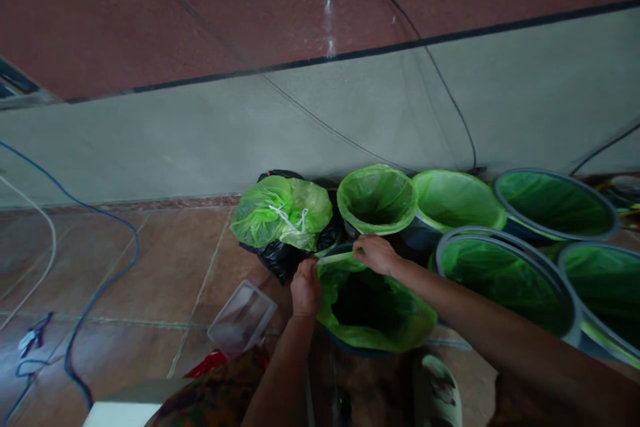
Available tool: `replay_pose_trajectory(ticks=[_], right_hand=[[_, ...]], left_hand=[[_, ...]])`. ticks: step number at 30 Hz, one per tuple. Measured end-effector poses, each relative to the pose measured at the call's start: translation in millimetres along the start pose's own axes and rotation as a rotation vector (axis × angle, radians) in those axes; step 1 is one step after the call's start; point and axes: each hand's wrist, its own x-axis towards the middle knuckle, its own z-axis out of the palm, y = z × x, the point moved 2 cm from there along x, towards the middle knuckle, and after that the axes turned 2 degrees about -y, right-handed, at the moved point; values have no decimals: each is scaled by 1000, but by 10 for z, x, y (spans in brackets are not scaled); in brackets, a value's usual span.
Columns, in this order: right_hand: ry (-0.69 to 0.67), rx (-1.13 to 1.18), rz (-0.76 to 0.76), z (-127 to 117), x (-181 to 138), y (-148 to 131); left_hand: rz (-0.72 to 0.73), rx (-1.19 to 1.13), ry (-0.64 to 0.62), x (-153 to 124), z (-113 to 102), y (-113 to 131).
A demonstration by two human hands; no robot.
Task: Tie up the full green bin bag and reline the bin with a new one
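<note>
In front of me stands a round dark bin lined with a green bin liner, its edge folded out over the rim. My left hand pinches the liner's edge at the bin's left side. My right hand grips the same edge at the far side of the rim. The inside of the bin looks dark, and its bottom cannot be made out. Just beyond my left hand sits a tied green plastic bag with white drawstrings, resting on a black bag.
More green-lined bins, such as a back bin and a grey-rimmed bin, stand along the wall to the right. A clear plastic box lies on the tiled floor at left. A blue hose and black cables run nearby.
</note>
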Motion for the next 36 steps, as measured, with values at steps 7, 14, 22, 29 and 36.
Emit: replay_pose_trajectory(ticks=[7,14,22,29,36], right_hand=[[70,151,8,-59,-88,321],[175,239,142,48,-31,698],[196,439,368,302,98,835],[115,724,509,487,70,954],[175,844,555,461,86,967]], left_hand=[[-185,30,-107,74,48,-51],[-249,129,-193,280,85,-1],[-268,32,-221,636,253,-88],[-346,-85,-332,688,334,-337],[-473,-166,-310,739,302,-398]])
